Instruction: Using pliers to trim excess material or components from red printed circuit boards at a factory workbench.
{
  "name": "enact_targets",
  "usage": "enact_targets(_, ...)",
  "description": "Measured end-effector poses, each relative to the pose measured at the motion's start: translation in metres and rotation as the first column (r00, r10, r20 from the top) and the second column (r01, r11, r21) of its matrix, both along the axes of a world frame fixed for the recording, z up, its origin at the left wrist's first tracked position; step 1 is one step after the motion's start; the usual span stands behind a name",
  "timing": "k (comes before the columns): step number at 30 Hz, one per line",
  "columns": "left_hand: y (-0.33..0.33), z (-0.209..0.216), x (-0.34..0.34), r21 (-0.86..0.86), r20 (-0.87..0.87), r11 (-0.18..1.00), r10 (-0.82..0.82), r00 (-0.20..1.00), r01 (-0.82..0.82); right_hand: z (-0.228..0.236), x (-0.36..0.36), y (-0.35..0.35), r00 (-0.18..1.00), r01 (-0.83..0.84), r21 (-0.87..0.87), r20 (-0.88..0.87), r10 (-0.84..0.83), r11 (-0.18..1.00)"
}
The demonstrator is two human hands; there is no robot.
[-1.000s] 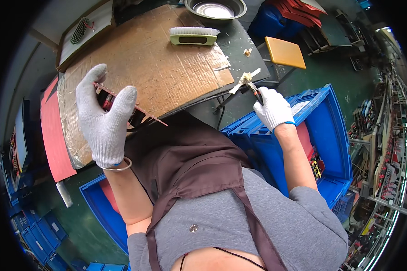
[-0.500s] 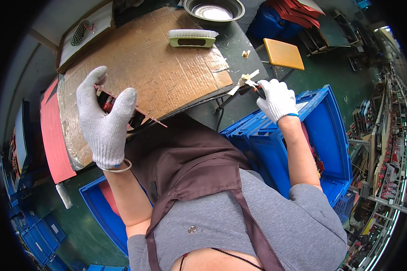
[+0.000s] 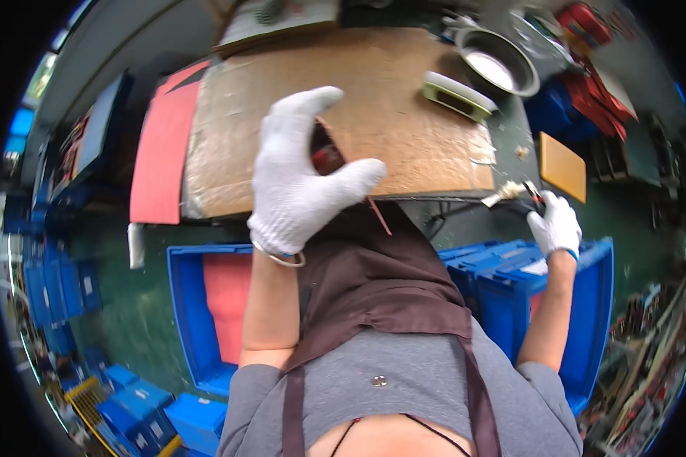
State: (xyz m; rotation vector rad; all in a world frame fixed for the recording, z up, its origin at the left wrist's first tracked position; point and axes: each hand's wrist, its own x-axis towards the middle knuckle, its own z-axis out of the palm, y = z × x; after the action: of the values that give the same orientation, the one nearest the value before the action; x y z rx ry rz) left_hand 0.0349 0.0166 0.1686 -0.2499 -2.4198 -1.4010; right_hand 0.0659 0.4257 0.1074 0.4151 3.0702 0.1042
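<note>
My left hand, in a white knit glove, is raised over the front of the table. Its thumb and fingers grip a thin reddish circuit board by its edges. Dark and red components show in the gap between thumb and fingers; the palm hides the rest. At the table's front right corner, my gloved right hand is closed round a small hand tool with a black and orange handle, possibly pliers. Crumpled whitish strips lie by the tool's tip; whether they touch it I cannot tell.
Brown cardboard covers most of the table. On it lies a green brush, with a metal basin behind. A red sheet hangs at the left edge. Blue crates flank me, and a yellow stool stands right.
The whole view has swung, so the table and both hands appear farther right and more level. My left hand keeps the circuit board and my right keeps the tool beside the strips.
</note>
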Motion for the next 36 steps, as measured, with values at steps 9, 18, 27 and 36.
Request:
enact_targets(9, -0.048, -0.054, 0.07, 0.459, 0.026, 0.888, -0.025, 0.999, 0.01, 0.054, 0.007, -0.15, 0.843, -0.505, -0.669, -0.246, 0.479, 0.545)
enact_targets(18, -0.047, -0.091, 0.1, 0.085, -0.113, 0.989, 0.131, 0.985, -0.122, 0.072, 0.032, -0.215, 0.532, -0.782, -0.521, -0.271, 0.802, 0.343)
enact_targets(27, -0.005, -0.106, 0.111, -0.137, -0.357, 0.963, 0.169, 0.918, -0.231, 0.075, 0.064, -0.201, 0.638, -0.694, -0.462, -0.038, 0.769, 0.553)
enact_targets(36, 0.009, -0.103, 0.112, -0.208, -0.367, 0.953, 0.131, 0.921, -0.219, 0.072, 0.069, -0.193, 0.668, -0.664, -0.47, -0.021, 0.744, 0.582)
